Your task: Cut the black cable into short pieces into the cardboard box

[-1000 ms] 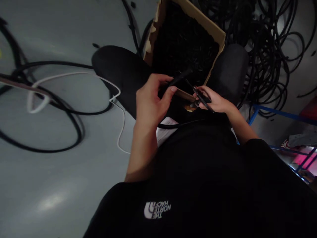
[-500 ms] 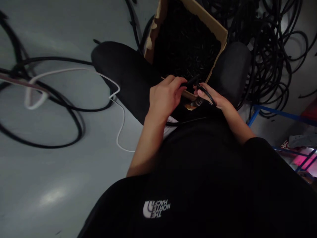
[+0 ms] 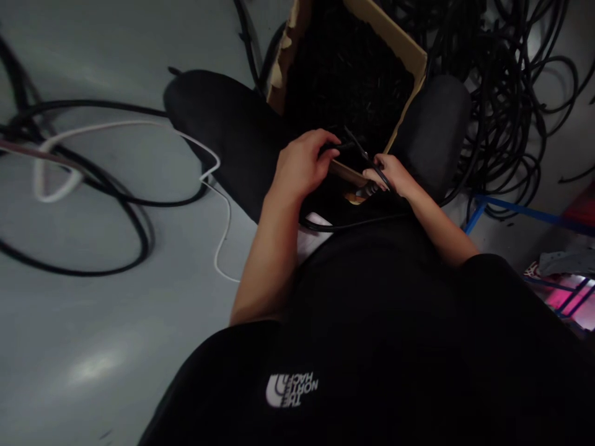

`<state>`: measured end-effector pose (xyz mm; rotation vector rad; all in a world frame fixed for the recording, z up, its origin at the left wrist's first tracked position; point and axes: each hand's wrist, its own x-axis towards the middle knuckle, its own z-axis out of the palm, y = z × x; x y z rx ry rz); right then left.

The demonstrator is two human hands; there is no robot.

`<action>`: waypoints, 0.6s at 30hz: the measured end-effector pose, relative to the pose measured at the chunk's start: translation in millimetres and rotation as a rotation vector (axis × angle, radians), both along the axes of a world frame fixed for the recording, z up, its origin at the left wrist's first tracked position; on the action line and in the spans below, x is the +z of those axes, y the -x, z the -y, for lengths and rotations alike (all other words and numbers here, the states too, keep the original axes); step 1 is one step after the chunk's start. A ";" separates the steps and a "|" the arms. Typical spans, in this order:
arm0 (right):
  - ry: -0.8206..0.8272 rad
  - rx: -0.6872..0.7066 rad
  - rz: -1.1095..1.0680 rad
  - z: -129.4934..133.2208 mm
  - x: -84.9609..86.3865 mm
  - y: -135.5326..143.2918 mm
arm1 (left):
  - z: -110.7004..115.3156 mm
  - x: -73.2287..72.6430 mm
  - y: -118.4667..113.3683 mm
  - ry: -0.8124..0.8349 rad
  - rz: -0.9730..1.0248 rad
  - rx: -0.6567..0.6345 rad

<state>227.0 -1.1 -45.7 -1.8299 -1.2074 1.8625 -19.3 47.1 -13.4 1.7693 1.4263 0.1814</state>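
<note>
The black cable [image 3: 341, 147] is in your left hand [image 3: 302, 164], its end reaching past your fingertips at the near edge of the cardboard box [image 3: 390, 30]. That hand is curled, thumb and fingers pinching the cable. Your right hand [image 3: 389, 176] is wrapped around the handles of the scissors [image 3: 365, 156], whose blades slant up and to your left at the cable's end; I cannot tell in the dim light whether they touch it. The box stands between your knees [image 3: 199, 93] and holds many short black pieces [image 3: 348, 80]. On your right, tangled cables [image 3: 497, 111] lie on the floor [image 3: 186, 384] near a blue frame [image 3: 525, 212]; on your left a white cord [image 3: 139, 122] trails over your thigh
</note>
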 end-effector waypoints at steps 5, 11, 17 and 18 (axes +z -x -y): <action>-0.012 0.029 0.094 -0.4 -4.9 1.5 | -11.6 -18.0 12.6 -0.010 0.078 0.040; -0.027 0.032 -0.067 10.2 -21.7 -8.8 | -9.7 -28.1 30.3 -0.015 0.171 0.110; -0.074 0.023 -0.220 22.3 -37.7 -12.8 | 9.6 -12.4 26.5 0.026 0.232 0.137; -0.085 0.029 -0.228 22.5 -39.4 -11.2 | 13.1 -8.0 24.0 0.005 0.212 0.142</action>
